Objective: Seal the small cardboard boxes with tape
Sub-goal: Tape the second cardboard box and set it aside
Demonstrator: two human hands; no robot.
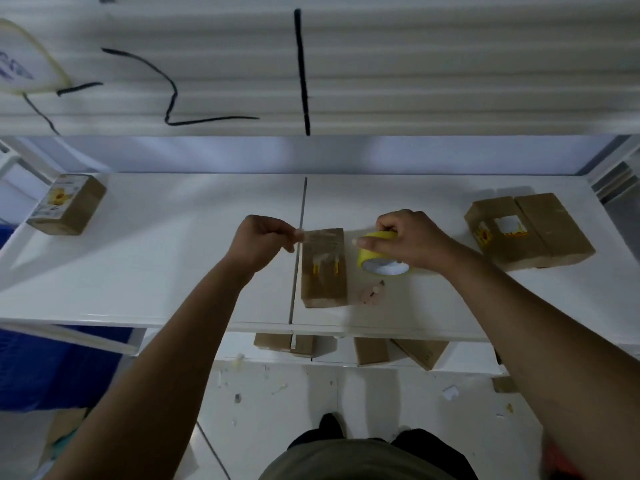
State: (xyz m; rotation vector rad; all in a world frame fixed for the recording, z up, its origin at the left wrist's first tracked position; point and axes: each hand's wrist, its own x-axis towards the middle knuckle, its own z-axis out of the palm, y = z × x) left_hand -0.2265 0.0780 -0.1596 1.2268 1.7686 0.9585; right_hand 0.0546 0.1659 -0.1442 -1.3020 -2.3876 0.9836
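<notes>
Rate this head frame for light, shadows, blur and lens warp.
Head view: dim, bluish light; soft shadows spread left across the white table; wide-angle lens bows the table's edges; the left hand and right hand are slightly soft; the clear tape strip pulled from the yellow tape roll barely shows over the cardboard box; bottom right corner smeared by blur.

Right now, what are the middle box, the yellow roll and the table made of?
The middle box: brown cardboard, matte, with folded edges. The yellow roll: probably a plastic or card core wound with clear glossy tape; the stretched tape strip looks see-through. The table: smooth white, likely laminate or painted board; cannot tell which.
</notes>
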